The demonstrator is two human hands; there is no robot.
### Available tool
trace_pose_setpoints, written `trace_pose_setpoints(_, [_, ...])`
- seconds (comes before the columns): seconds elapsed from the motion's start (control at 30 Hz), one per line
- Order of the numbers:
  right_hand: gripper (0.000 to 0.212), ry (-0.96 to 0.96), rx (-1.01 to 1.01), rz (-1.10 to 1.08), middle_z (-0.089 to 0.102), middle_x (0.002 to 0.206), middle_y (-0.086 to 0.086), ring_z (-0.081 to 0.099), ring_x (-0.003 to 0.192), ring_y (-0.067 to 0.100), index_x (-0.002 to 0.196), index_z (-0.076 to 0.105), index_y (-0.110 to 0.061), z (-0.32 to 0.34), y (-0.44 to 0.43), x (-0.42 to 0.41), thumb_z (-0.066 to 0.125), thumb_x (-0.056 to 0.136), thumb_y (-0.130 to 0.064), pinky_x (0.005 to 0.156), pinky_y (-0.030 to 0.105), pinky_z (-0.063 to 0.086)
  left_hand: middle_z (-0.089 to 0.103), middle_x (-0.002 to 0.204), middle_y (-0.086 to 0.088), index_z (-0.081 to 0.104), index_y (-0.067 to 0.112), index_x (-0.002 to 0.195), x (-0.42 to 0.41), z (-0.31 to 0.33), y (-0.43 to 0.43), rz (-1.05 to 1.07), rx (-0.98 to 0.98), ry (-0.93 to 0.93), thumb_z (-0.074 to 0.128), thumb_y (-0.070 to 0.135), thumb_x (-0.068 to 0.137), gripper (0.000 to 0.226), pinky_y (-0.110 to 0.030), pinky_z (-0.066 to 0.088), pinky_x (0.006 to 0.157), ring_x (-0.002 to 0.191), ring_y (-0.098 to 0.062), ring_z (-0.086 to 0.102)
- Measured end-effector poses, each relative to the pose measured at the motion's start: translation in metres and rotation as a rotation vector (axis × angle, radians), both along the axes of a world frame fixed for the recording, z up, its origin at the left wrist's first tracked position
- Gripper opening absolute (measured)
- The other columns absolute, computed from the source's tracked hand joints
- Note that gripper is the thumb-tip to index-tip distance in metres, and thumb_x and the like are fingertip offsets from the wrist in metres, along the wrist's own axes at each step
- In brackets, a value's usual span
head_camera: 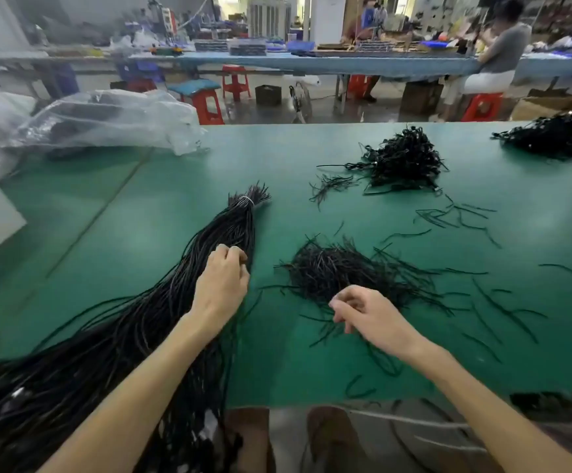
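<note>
Left hand [225, 281] pinches into the cord bundle [240, 220]; a tug risks dragging neighbours out tangled. Right hand [366, 312] is curled, I can't tell if it's holding anything.

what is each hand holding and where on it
Left hand pinches cords of the long black bundle, below its tied end. Right hand over the short pieces: cannot tell.

Black cord bundle [223, 230] with white tie [245, 200], black cut pieces [339, 268], green table [141, 213], red stools [209, 105].
</note>
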State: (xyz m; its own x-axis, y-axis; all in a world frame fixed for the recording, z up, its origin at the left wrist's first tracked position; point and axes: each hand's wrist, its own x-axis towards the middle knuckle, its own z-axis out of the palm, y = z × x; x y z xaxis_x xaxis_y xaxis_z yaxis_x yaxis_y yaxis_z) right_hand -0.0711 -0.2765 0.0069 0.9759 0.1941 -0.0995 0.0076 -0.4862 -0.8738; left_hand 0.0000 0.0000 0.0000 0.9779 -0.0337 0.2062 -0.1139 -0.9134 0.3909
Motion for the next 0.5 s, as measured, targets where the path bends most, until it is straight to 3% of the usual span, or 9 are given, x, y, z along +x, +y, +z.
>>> trace_pose_setpoints(0.13, [0.009,-0.048,-0.027,-0.115,0.068,0.090,0.001,0.060,0.068,0.009,0.099,0.063,-0.024,-0.029,0.024,0.014,0.056,0.105,-0.028,0.068,0.024,0.053,0.044,0.132,-0.018,0.049,0.003,0.126,0.009,-0.013,0.018,0.173,0.353,-0.046,0.055,0.028,0.102,0.035,-0.036,0.040,0.102,0.119,-0.033,0.045])
trace_pose_setpoints(0.27, [0.011,-0.199,-0.042,-0.213,0.067,0.080,-0.006,0.059,0.067,0.011,0.097,0.064,-0.026,-0.056,0.024,0.014,0.057,0.104,-0.022,0.060,0.022,0.050,0.048,0.126,-0.019,0.052,0.004,0.118,0.014,-0.019,0.020,0.163,0.433,-0.090,0.057,0.031,0.102,0.032,-0.036,0.045,0.095,0.111,-0.033,0.050])
trace_pose_setpoints(0.37, [0.011,-0.258,-0.073,-0.188,0.062,0.079,-0.013,0.059,0.074,0.003,0.094,0.064,-0.028,-0.065,0.025,0.016,0.059,0.104,-0.027,0.064,0.015,0.045,0.056,0.120,-0.019,0.051,0.002,0.120,0.021,-0.017,0.020,0.180,0.439,-0.066,0.059,0.035,0.103,0.037,-0.038,0.049,0.090,0.109,-0.034,0.054])
trace_pose_setpoints(0.5, [0.014,-0.249,-0.034,-0.193,0.063,0.075,-0.012,0.059,0.071,0.003,0.090,0.063,-0.033,-0.067,0.022,0.020,0.060,0.103,-0.030,0.062,0.016,0.045,0.062,0.101,-0.013,0.053,0.006,0.109,0.033,-0.012,0.026,0.190,0.294,-0.090,0.054,0.034,0.105,0.028,-0.037,0.045,0.063,0.094,-0.031,0.057])
